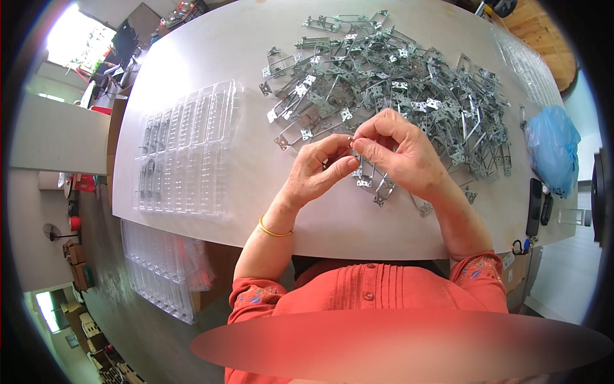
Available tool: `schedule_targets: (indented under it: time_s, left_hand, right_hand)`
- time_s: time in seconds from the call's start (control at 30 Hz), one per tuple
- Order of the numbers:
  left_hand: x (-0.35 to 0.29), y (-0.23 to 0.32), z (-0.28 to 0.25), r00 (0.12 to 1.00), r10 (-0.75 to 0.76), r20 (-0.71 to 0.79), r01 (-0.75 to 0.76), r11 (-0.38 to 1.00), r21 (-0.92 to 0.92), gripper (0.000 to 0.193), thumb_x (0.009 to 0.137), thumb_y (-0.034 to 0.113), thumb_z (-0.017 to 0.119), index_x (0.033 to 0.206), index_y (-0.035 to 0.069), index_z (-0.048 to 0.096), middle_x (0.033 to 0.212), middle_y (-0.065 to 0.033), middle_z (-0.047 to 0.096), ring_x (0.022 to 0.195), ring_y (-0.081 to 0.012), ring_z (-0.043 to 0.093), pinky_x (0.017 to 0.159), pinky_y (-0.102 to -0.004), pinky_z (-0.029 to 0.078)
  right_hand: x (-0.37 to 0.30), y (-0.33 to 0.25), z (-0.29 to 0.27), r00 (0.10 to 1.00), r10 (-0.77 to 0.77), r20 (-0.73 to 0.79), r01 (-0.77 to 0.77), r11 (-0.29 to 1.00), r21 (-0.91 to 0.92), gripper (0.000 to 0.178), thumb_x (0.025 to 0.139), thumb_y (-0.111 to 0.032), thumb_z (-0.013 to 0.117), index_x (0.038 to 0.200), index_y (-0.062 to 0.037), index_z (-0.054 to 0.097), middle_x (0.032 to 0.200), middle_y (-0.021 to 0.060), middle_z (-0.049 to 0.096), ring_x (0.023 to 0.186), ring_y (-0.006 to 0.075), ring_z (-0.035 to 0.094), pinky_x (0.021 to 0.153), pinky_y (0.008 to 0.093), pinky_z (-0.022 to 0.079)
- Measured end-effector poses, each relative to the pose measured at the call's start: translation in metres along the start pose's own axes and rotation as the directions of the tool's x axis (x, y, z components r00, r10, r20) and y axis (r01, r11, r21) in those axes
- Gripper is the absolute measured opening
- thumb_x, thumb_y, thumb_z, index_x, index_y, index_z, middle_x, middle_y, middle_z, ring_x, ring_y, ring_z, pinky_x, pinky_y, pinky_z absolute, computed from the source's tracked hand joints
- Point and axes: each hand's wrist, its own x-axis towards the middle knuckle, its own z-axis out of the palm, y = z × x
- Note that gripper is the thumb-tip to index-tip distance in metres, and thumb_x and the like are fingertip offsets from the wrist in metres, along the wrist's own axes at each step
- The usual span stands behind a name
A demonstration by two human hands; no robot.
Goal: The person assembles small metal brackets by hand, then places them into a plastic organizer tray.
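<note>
My left hand (320,168) and my right hand (401,152) meet at the fingertips over the near edge of a heap of metal brackets (409,83). Thumb and fingers of both are pinched on one small metal bracket (354,152), mostly hidden by the fingers. Loose brackets (384,189) lie on the table just under my hands. The heaped parts are silvery, with long thin rods and flat, holed end plates. To the left lies a clear plastic tray (192,182) with narrow slots; several brackets (150,176) sit in its left slots.
The pale table (268,224) carries a blue plastic bag (553,150), a black phone (534,208) and clear plastic sheeting (527,67) at the right. Below the left edge stand more stacked clear trays (160,269) beside a cardboard box (220,272).
</note>
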Motion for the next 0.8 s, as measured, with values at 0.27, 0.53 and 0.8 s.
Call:
schedule_targets:
  time_s: [0.27,0.53,0.8]
  left_hand:
    - [-0.004,-0.004,0.013,0.998,-0.059,0.015,0.060,0.957,-0.285,0.034,0.097,0.024,0.063,0.117,-0.003,0.066,0.076,-0.0014,0.060,0.068,-0.0083,0.053,0.058,-0.0219,0.039]
    - [0.001,-0.009,-0.001,0.995,-0.028,-0.093,-0.035,0.791,-0.610,0.044,0.102,0.038,0.055,0.116,-0.002,0.066,0.077,-0.0048,0.061,0.062,-0.0089,0.048,0.056,-0.0223,0.037]
    - [0.000,-0.011,0.000,0.996,-0.018,-0.084,-0.032,0.829,-0.559,0.042,0.101,0.037,0.057,0.116,-0.001,0.066,0.077,-0.0034,0.060,0.063,-0.0078,0.048,0.056,-0.0218,0.037]
  right_hand:
    - [0.003,-0.007,0.004,0.967,-0.011,-0.253,0.097,0.939,0.330,0.005,0.098,-0.011,0.064,0.099,-0.0067,0.065,0.076,-0.0046,0.056,0.069,0.0017,0.050,0.060,0.0195,0.040]
    - [-0.003,0.005,0.009,0.993,-0.004,-0.117,0.021,0.989,0.144,0.012,0.100,-0.015,0.062,0.107,-0.0061,0.064,0.071,-0.0056,0.054,0.062,0.0020,0.043,0.054,0.0210,0.036]
    - [-0.004,0.000,0.012,0.992,0.023,-0.122,-0.015,0.998,0.069,0.010,0.100,-0.010,0.059,0.107,-0.0051,0.064,0.074,-0.0029,0.059,0.063,0.0031,0.046,0.055,0.0231,0.040]
